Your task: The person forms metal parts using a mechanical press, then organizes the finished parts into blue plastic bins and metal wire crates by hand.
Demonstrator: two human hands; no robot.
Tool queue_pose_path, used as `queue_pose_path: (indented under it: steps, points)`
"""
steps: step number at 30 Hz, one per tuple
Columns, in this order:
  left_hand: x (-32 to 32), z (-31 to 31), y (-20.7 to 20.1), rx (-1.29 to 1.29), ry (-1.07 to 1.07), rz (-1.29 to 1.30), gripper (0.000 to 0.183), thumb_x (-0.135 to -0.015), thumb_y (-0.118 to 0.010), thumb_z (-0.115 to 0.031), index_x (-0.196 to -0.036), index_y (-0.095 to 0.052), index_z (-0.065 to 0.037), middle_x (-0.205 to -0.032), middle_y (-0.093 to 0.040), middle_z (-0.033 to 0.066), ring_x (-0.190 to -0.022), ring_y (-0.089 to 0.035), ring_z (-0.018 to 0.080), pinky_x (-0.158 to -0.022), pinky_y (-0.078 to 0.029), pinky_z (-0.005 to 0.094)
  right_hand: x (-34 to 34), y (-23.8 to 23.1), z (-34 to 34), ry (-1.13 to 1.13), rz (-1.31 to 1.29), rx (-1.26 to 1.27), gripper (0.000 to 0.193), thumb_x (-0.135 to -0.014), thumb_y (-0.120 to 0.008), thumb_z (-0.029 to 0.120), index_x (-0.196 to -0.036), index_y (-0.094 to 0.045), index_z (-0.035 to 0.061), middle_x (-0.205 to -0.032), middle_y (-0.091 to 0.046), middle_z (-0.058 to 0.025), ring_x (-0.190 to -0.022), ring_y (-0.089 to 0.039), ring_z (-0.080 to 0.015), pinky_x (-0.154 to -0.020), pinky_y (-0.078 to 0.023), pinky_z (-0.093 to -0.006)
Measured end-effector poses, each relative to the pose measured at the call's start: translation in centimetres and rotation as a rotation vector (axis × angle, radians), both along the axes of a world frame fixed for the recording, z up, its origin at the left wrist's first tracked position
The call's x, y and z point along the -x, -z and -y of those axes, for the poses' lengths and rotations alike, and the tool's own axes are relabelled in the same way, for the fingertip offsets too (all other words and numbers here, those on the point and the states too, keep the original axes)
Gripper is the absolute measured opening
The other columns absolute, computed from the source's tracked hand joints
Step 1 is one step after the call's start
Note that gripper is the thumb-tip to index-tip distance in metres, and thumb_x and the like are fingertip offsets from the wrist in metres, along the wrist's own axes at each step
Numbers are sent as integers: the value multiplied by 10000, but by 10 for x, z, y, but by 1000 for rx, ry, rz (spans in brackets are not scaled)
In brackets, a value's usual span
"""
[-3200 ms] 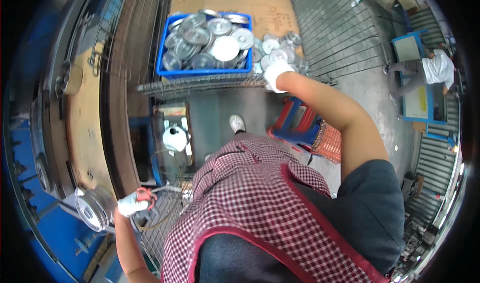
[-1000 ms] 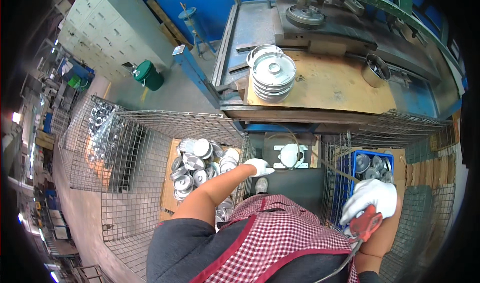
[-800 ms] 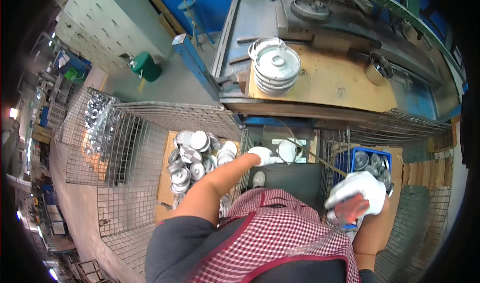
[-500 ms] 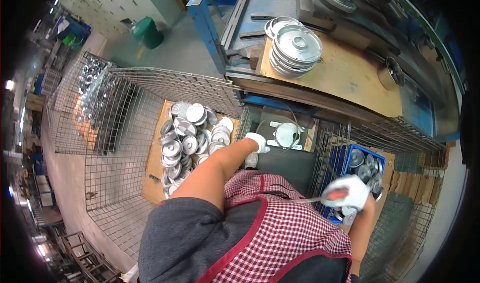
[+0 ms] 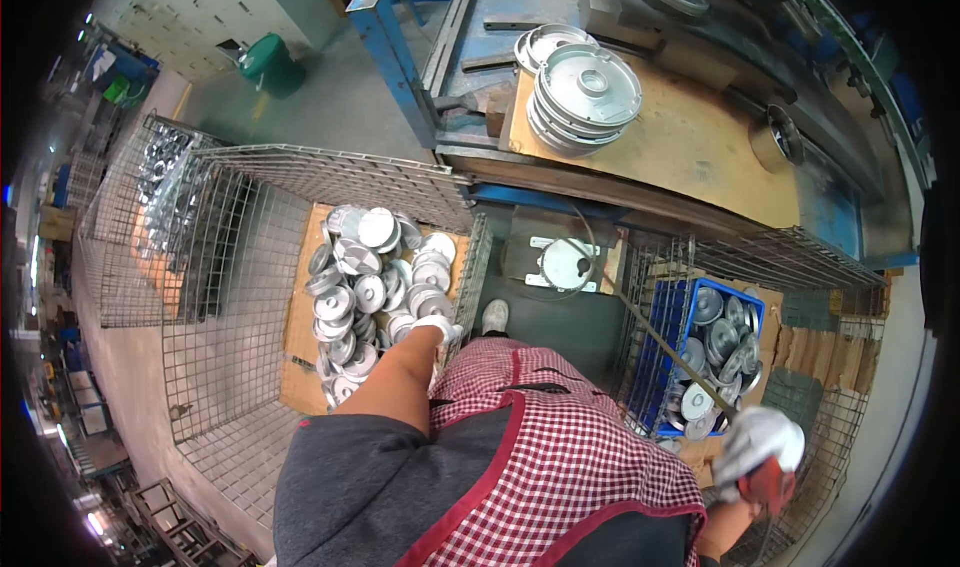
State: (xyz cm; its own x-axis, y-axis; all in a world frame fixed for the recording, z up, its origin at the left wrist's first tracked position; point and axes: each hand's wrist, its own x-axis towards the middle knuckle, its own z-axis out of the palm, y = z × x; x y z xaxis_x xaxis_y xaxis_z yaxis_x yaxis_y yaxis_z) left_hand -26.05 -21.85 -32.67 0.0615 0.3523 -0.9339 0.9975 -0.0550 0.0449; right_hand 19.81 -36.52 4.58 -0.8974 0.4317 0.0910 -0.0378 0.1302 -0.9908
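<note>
In a white glove, my left hand (image 5: pixel 437 328) is low over the right edge of a pile of round silver metal discs (image 5: pixel 370 292) in the left wire cage. Its fingers are too unclear to tell whether they grip a disc. My right hand (image 5: pixel 757 441), gloved too, is beside a blue crate (image 5: pixel 672 407) of similar discs. It is closed round a red-handled tool (image 5: pixel 768 485), blurred by motion. A long thin strip (image 5: pixel 668 352), apparently its shaft, runs from the hand up and left over the crate. The hand hides where they join.
A wire cage (image 5: pixel 240 157) surrounds the disc pile. Ahead, a workbench (image 5: pixel 700 157) bears stacked larger discs (image 5: pixel 590 92) and a metal cup (image 5: pixel 777 142). Below it a round pale plate (image 5: pixel 566 265) sits on a low stand. My shoe (image 5: pixel 495 315) is between the cages.
My left hand has drawn back and left from beside the low stand to the disc pile. My right hand has moved right and nearer me, and the tool has swung round.
</note>
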Motion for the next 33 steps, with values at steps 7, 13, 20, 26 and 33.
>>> queue_pose_path:
  steps: [7, 13, 20, 26, 33]
  points:
    - [-39, -36, -19, -158, 35, 317, 622, -892, -446, -583, -1197, -639, -77, -1202, -623, 199, -1156, -574, 331, -984, -423, 402, 73, 89, -29, 1201, 604, 312, 397, -676, -876, 194, -989, -714, 12, -916, -668, -69, -831, -625, -163, -760, -504, -288]
    - [-82, -52, -62, -307, 104, 794, 554, -941, -464, -486, -1237, -593, -35, -1199, -615, 207, -1129, -567, 367, -966, -439, 403, 121, 84, -102, 968, 112, 450, 548, -687, -854, 148, -1164, -619, 17, -1079, -667, -99, -978, -614, -156, -849, -507, -299]
    - [-19, -70, -57, -263, -57, 565, 562, -925, -465, -511, -1231, -613, -63, -1183, -630, 185, -1147, -567, 313, -972, -426, 377, 125, 73, -142, 1058, 386, 553, 462, -786, -786, 203, -1190, -628, 44, -896, -688, -17, -707, -601, -78, -590, -481, -244]
    - [-29, -60, -121, -761, -325, 1029, 690, -873, -587, -445, -1375, -425, -1, -1234, -574, 238, -1162, -544, 365, -999, -418, 405, 231, 110, -215, 1146, 51, 392, 622, -894, -659, 181, -1425, -384, 12, -1432, -463, -151, -1271, -500, -216, -964, -465, -325]
    - [-92, -93, -173, -470, -1364, 1831, 351, -977, -465, -169, -1299, -458, -27, -1134, -599, 117, -1116, -550, 253, -1019, -396, 359, 304, 133, -266, 949, 484, -480, 747, -829, -665, 301, -1449, -343, 36, -1328, -505, -247, -1216, -515, -381, -1038, -401, -397]
